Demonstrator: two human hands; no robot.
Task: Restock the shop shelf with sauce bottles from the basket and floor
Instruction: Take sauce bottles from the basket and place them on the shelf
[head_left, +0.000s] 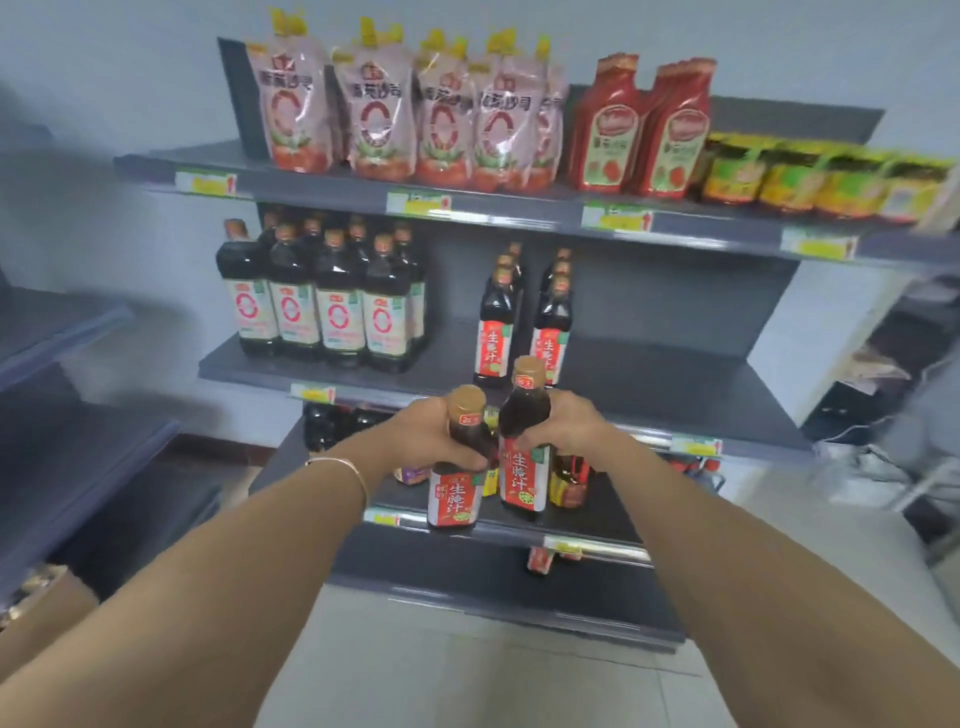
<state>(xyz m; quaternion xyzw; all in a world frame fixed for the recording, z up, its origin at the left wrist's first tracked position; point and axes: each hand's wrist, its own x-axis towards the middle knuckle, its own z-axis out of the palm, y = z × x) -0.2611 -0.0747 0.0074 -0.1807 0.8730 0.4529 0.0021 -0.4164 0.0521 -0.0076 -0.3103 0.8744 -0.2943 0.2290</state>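
Left hand (434, 434) grips red-label sauce bottle (460, 470), right hand (563, 426) grips second bottle (524, 441), frame centre, before grey shelf (649, 384); matching bottles (522, 322) stand above.

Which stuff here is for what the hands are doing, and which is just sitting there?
Job things: left hand gripping left bottle; right hand gripping right bottle; matching red-label bottles on the middle shelf.
Just sitting there: pink pouches; red ketchup bottles; yellow-green jars; white-label bottles.
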